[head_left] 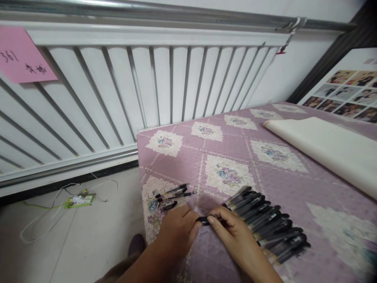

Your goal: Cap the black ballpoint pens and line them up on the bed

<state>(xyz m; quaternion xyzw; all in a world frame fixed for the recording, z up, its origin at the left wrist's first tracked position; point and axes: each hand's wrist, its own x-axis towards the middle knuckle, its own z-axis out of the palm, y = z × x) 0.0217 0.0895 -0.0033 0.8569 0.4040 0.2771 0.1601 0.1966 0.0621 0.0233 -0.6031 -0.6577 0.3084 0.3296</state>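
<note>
Between my two hands is a short stretch of a black pen (203,221), with both of its ends hidden by fingers. My left hand (178,228) is closed round one end, and my right hand (231,230) pinches the other between thumb and fingers. A row of black-capped pens (269,220) lies side by side just beyond and right of my right hand. Past my left hand, near the bed's edge, several loose pen parts (173,194) lie on the flowered cover, among them slim dark pieces and short black caps.
The purple quilted bedspread (188,153) meets a white radiator (179,82) with a metal pipe (182,15) above. A cream folded item (326,145) and a photo board (350,90) lie right. A power strip (79,200) with cables sits on the floor left.
</note>
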